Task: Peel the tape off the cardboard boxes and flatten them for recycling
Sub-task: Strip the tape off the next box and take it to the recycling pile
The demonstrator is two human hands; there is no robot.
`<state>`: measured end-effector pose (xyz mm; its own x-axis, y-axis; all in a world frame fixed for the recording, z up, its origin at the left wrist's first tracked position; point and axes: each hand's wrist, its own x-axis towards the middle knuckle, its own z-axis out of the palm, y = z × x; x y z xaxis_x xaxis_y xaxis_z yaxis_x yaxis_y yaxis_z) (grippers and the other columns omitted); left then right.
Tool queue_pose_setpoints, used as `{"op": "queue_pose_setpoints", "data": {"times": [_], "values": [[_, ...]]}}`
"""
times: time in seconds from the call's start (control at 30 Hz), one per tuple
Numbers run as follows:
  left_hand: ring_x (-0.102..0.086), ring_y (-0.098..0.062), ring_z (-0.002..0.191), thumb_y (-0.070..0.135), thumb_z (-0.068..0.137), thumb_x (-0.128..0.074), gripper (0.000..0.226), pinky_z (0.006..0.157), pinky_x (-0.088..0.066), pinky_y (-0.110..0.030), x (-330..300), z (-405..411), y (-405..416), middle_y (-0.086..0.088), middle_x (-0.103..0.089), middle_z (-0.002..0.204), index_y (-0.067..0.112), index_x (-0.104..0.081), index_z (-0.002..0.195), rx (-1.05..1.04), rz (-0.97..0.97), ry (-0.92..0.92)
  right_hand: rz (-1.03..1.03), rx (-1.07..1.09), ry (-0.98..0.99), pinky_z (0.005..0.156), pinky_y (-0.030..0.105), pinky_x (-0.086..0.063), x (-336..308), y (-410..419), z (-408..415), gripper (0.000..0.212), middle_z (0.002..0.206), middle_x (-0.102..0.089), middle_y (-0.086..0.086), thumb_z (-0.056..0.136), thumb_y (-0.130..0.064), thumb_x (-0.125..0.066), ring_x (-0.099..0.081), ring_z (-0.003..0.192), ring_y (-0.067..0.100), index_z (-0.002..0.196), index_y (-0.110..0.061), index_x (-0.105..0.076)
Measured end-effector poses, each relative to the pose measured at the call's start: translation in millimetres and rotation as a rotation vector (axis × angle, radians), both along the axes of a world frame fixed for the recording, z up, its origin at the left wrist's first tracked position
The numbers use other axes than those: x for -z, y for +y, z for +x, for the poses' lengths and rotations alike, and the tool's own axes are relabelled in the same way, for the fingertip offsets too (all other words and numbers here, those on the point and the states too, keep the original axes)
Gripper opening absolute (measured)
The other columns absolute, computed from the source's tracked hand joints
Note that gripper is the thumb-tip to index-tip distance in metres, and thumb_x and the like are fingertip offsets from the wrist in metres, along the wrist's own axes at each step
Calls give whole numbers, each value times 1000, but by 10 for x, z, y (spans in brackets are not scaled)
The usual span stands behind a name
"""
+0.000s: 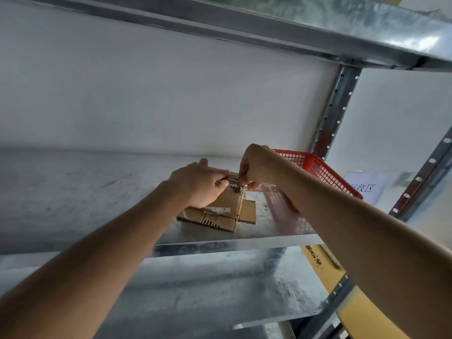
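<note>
Both arms are stretched out over the metal shelf (pixel 85 192), and the action is all at the far edge of a small cardboard box (pixel 220 211) sitting near the shelf's right end, just beside a red mesh basket (pixel 322 172). The left hand (pixel 200 182) is clamped on the box's top edge, fingers curled over it and thumb tucked underneath, pinning it down. The right hand (pixel 254 167) comes in from above, fingertips pinched together on what looks like a strip of tape (pixel 238 188) at that same edge, though it is too small and blurred to be sure. The two hands are almost touching. The box carries a white label (pixel 217 210) on its upper face and a flap lying flat toward the basket. Behind the basket, a white paper sign (pixel 364 187) with printed characters lies on the shelf, next to a perforated steel upright (pixel 335 108).
</note>
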<state>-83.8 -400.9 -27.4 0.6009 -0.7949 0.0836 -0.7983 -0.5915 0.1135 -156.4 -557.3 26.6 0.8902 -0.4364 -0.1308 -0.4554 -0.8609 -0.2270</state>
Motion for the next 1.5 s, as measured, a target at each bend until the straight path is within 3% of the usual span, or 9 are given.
{"op": "queue_pose_setpoints", "data": {"times": [0.1, 0.23, 0.3, 0.47, 0.8, 1.2, 1.3, 1.4, 1.5], "values": [[-50, -21, 103, 58, 107, -26, 49, 93, -49, -42, -12, -3, -5, -6, -45, 128, 50, -33, 155, -10, -1, 15, -18, -34, 53, 92, 30, -59, -23, -24, 9, 22, 91, -80, 4, 89, -19, -81, -77, 87, 13, 106, -6, -78], [-51, -19, 94, 56, 108, -25, 46, 88, -48, -40, -50, -8, -23, -6, -44, 121, 53, -33, 154, -3, 24, 44, -83, -106, 12, 57, 23, -57, 39, -17, 27, 14, 86, -75, 8, 91, -7, -72, -72, 68, 14, 104, -1, -73], [-54, -17, 91, 54, 109, -24, 45, 88, -50, -40, -49, -9, -26, -6, -44, 120, 53, -35, 152, 7, 27, 57, -222, -131, 72, 63, 25, -59, 112, 6, 43, 13, 86, -75, 7, 92, -3, -70, -70, 72, 14, 104, -4, -74], [-57, -23, 105, 54, 109, -22, 47, 100, -47, -46, -79, -33, -37, -8, -43, 132, 50, -34, 154, -22, 54, 109, -294, -150, 47, 47, 23, -40, 196, 0, 17, 15, 80, -62, 5, 96, 1, -55, -55, 63, 15, 103, -6, -67], [-47, -28, 135, 57, 108, -22, 50, 105, -37, -38, -66, -93, -15, -7, -29, 158, 52, -24, 158, -50, 42, 152, -284, -204, 44, 55, 23, -42, 235, -15, -122, 20, 108, -68, 8, 103, -6, -51, -65, 91, 21, 116, -8, -66], [-46, -31, 134, 55, 108, -21, 52, 99, -38, -37, -137, -167, -7, -8, -28, 159, 49, -20, 160, -63, 99, 146, -141, -359, -154, 65, 27, -44, 346, -96, -406, 25, 93, -52, -1, 101, 4, -43, -54, 86, 19, 102, -20, -48], [-31, -32, 149, 54, 109, -18, 52, 115, -32, -43, -148, -196, -18, -7, -13, 169, 49, -14, 161, -85, 130, 143, 114, -266, -332, 71, 36, -63, 354, -218, -433, 13, 94, -69, 3, 106, -8, -50, -72, 81, 18, 100, -18, -55], [-19, -31, 155, 53, 110, -19, 52, 121, -26, -47, -149, -223, -16, -5, -9, 171, 50, -12, 161, -83, 122, 170, 290, -141, -456, 72, 34, -65, 340, -365, -489, 9, 94, -76, 7, 99, -5, -64, -77, 74, 12, 104, -13, -67], [-31, -29, 149, 54, 109, -22, 52, 117, -32, -42, -125, -194, -17, -6, -20, 166, 49, -18, 160, -76, 82, 163, 190, -168, -453, 74, 37, -65, 439, -366, -565, 21, 94, -78, -1, 94, -12, -74, -77, 77, 16, 114, -17, -76]]}}
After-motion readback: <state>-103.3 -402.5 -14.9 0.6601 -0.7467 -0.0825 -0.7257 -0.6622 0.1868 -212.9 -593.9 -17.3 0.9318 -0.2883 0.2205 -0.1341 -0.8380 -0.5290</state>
